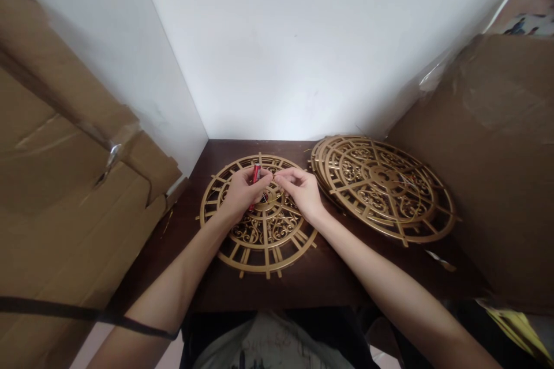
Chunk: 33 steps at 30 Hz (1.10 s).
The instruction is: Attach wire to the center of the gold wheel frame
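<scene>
Both hands work best steadied: left hand [240, 191] pinches the red tool [255, 176] shut; right hand [303, 189], fingertips closed, beside it over the gold disc [259, 239].

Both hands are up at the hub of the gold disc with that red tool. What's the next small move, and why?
Probably bring the tip of the red tool down to the hub of the gold openwork disc. The left hand grips the tool just above the centre, while the right hand pinches something too fine to identify beside it. The stack of discs lies untouched to the right.
</scene>
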Each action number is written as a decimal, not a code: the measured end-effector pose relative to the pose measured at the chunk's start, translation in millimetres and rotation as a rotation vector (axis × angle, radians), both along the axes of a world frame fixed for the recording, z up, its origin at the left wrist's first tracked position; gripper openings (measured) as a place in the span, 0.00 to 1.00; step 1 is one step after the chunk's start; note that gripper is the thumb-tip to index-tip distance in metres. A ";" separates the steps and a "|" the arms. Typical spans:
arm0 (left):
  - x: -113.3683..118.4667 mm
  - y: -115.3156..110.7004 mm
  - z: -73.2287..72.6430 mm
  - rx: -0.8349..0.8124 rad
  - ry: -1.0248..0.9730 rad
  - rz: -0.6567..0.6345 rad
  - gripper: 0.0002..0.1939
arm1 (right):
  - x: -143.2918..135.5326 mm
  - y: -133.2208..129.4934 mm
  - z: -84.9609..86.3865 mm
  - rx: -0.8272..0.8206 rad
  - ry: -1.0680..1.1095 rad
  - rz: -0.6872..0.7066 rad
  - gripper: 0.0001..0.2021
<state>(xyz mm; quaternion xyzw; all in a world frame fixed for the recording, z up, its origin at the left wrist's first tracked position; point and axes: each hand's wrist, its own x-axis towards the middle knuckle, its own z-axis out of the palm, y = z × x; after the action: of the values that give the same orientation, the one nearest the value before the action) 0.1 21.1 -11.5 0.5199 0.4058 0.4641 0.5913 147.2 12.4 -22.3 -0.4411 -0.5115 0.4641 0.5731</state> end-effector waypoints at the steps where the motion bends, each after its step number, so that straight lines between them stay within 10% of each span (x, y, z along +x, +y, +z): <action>1: -0.2 0.1 -0.3 0.005 0.004 -0.002 0.11 | 0.1 -0.2 -0.2 0.004 -0.001 0.001 0.09; 33: 8.5 -9.2 4.4 0.079 0.125 0.001 0.10 | -4.3 -5.7 2.0 -0.010 0.132 -0.022 0.09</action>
<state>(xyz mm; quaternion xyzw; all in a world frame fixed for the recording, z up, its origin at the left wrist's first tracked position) 8.6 12.0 -7.1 0.5709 0.4236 0.4465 0.5434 142.8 6.6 -20.4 -0.4181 -0.4654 0.4882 0.6085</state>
